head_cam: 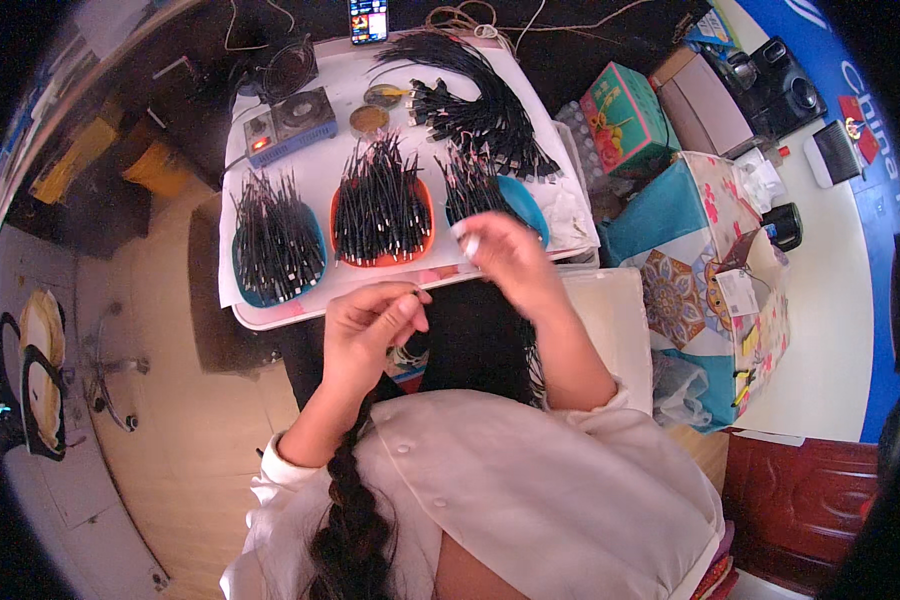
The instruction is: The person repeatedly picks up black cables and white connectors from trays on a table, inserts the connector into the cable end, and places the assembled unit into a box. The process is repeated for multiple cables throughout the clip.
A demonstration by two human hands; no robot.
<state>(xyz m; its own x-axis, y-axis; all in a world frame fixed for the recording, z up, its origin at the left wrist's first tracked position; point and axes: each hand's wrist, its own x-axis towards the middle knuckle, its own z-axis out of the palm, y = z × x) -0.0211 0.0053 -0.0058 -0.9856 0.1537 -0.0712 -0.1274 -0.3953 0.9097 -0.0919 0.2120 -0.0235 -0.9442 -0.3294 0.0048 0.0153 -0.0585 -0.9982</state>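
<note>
My left hand (pixel 375 322) is in front of the table's near edge, thumb and forefinger pinched on a small dark piece (pixel 418 292), mostly hidden by the fingers. Blurred, my right hand (pixel 506 259) is raised at the near side of the right blue tray (pixel 529 204), its fingers curled; whether it holds anything is unclear. White patches show at its fingertips. Short black cables (pixel 469 180) with bare wire ends fill part of that tray. More cable pieces stand bunched in an orange tray (pixel 430 214) and a teal tray (pixel 259 298).
A soldering pot with a lit switch (pixel 291 126), a small fan (pixel 289 67) and two round tins (pixel 368 120) occupy the table's back left. Behind the trays lies a bundle of black USB cables (pixel 480 112). A phone (pixel 368 21) stands at the back; cartons (pixel 630 120) are on the right.
</note>
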